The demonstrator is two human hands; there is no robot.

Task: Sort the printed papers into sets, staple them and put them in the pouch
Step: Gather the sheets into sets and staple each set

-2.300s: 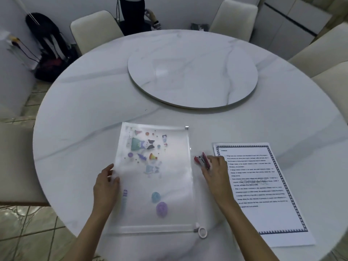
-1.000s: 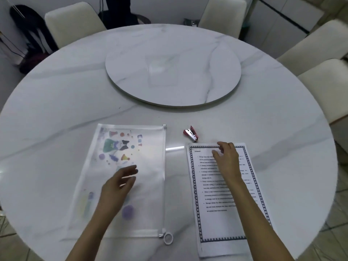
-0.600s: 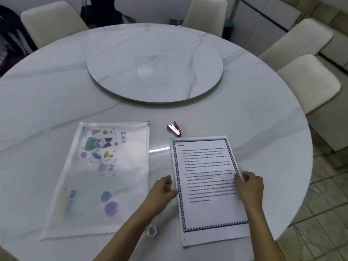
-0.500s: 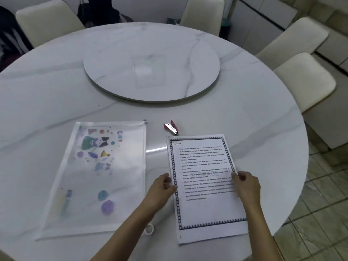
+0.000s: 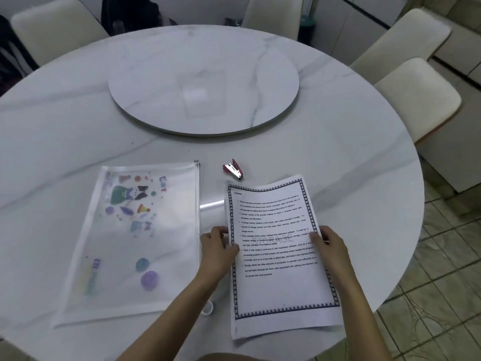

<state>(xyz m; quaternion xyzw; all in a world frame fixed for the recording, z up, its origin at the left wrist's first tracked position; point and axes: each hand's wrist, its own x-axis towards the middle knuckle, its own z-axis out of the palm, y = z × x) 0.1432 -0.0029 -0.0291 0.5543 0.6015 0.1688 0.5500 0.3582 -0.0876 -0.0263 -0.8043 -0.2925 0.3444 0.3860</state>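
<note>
The stack of printed papers (image 5: pixel 276 290), white with a dark patterned border and the heading STORAGE, is lifted a little off the table at the front right, its top edge curling. My left hand (image 5: pixel 217 246) pinches its left edge and my right hand (image 5: pixel 329 246) pinches its right edge. The translucent pouch (image 5: pixel 130 246) with colourful cartoon prints lies flat to the left, its zip ring pull (image 5: pixel 208 307) near my left forearm. A small red stapler (image 5: pixel 233 169) lies just beyond the papers.
The round white marble table (image 5: pixel 351 165) carries a raised turntable (image 5: pixel 203 84) in its middle. Cream chairs (image 5: pixel 416 97) stand around the far and right sides. A dark bag (image 5: pixel 10 61) sits on the floor at the far left. Tiled floor (image 5: pixel 442 282) shows to the right.
My left hand left the pouch and my right hand left the stapler; both took the papers by their side edges and raised them off the table. The camera view shifted right.
</note>
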